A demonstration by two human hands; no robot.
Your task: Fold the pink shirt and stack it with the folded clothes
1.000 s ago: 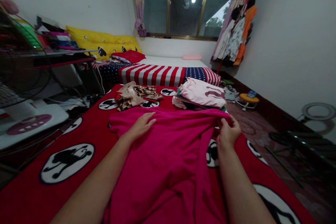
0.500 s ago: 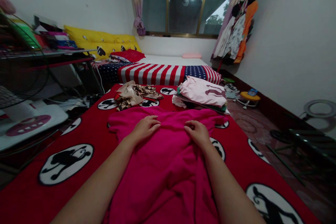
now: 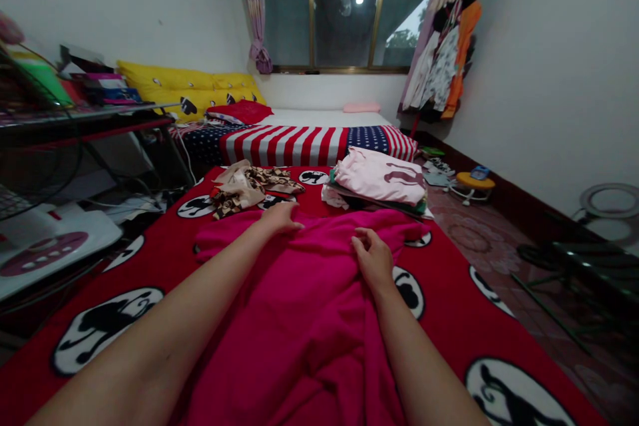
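A bright pink garment (image 3: 299,293), probably a shirt, lies spread and wrinkled over a red blanket (image 3: 449,319) with black-and-white monkey patches. My left hand (image 3: 279,218) is at the garment's far edge, thumb apart from the fingers. On the garment's right side, near the top, my right hand (image 3: 374,258) rests with loosely curved fingers and a gap at the thumb. Just beyond the garment sits a stack of folded clothes topped by a pale pink shirt (image 3: 382,176). A crumpled beige and brown patterned cloth (image 3: 249,186) lies beyond my left hand.
Behind is a bed with a stars-and-stripes cover (image 3: 289,145) and a yellow cushion (image 3: 190,83). A cluttered desk (image 3: 100,113) and a white fan base (image 3: 54,246) stand left. On the right are a small yellow stool (image 3: 474,181) and a dark rack (image 3: 594,259).
My left hand has moved forward to the garment's far edge. My right hand has stayed in nearly the same place, its fingers a little looser. The view has shifted slightly.
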